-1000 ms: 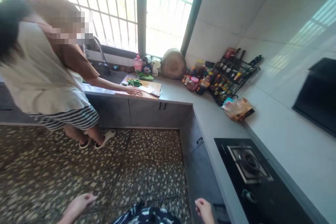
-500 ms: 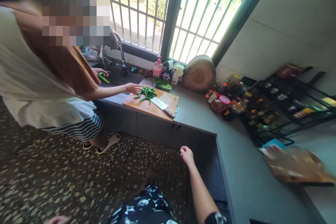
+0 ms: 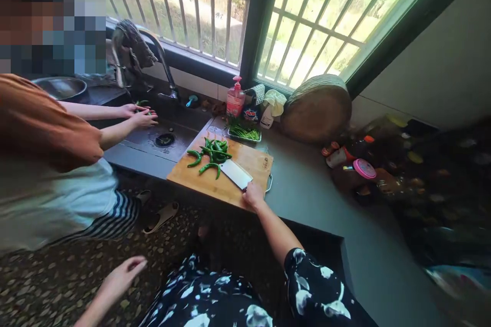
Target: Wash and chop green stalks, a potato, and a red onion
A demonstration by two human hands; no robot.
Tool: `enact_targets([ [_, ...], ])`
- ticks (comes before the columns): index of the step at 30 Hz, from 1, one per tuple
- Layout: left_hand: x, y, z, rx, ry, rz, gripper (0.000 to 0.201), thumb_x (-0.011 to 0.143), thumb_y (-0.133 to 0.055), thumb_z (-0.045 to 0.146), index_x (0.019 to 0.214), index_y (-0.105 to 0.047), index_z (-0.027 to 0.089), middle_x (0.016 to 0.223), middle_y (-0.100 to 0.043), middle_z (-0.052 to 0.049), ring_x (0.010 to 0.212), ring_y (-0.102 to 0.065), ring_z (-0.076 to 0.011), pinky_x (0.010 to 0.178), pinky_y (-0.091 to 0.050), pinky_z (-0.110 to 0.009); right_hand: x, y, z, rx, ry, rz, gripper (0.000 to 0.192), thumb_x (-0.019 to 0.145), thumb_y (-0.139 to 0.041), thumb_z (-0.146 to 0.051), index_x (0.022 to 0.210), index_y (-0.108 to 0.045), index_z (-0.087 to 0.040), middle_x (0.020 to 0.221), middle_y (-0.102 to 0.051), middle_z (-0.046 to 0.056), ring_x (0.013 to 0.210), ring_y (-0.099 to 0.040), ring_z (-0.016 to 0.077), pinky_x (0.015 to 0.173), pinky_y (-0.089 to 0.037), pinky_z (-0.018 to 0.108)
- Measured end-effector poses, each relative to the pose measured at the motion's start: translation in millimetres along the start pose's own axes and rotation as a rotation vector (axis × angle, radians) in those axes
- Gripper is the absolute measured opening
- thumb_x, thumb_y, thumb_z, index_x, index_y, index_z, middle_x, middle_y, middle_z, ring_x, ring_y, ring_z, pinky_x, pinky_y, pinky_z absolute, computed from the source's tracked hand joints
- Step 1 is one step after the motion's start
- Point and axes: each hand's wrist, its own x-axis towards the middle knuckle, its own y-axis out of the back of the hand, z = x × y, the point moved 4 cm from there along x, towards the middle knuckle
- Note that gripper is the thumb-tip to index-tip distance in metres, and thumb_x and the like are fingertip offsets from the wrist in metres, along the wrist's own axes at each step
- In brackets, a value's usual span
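Note:
My right hand (image 3: 253, 196) rests on the handle of a cleaver (image 3: 237, 173) that lies on a wooden cutting board (image 3: 222, 186) at the counter's front edge. The handle is hidden under my fingers. A pile of green chili peppers (image 3: 210, 153) sits on the board's left part, just left of the blade. My left hand (image 3: 123, 277) hangs low over the floor, fingers apart, holding nothing.
Another person in an orange and white top stands at the left, both hands (image 3: 138, 115) in the sink (image 3: 161, 138) under the tap. A soap bottle (image 3: 235, 98), a small tray of greens (image 3: 244, 134), a round wooden block (image 3: 316, 107) and jars (image 3: 360, 168) stand along the counter's back.
I have stepped closer to the counter. My right hand has reached forward onto the cleaver's handle. The other person's hand has left the board and gone to the sink.

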Motion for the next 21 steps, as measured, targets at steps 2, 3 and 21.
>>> enact_targets([
  [2,41.3,3.1,54.1,-0.058,-0.050,-0.089,0.032,0.063,-0.052,0.045,0.078,-0.069,0.022,0.086,-0.073,-0.001,0.085,-0.066,-0.0238,0.075,-0.049,-0.027,-0.7,0.4,3.9,-0.130,0.028,0.011,0.029,0.069,-0.057,-0.014,0.098,-0.058,-0.011,0.102,-0.058,0.014,0.093,-0.052,0.0232,0.081,-0.040,0.031],
  [3,60.5,5.4,82.8,-0.060,-0.087,-0.099,0.035,0.067,-0.049,0.045,0.084,-0.068,0.021,0.089,-0.073,-0.002,0.087,-0.066,-0.0233,0.077,-0.048,-0.027,-3.2,3.3,8.1,-0.174,0.050,0.025,0.027,0.070,-0.055,-0.015,0.097,-0.057,-0.012,0.100,-0.058,0.012,0.090,-0.053,0.0217,0.078,-0.041,0.030],
  [21,168.6,-30.0,328.2,-0.215,-0.275,-0.089,0.044,0.070,-0.047,0.052,0.092,-0.066,0.020,0.083,-0.070,-0.002,0.079,-0.063,-0.0197,0.071,-0.046,-0.026,-33.3,30.8,98.8,-0.361,0.709,-0.176,0.041,0.090,-0.046,-0.039,0.128,-0.050,-0.024,0.086,-0.058,0.006,0.073,-0.051,0.0150,0.059,-0.038,0.022],
])
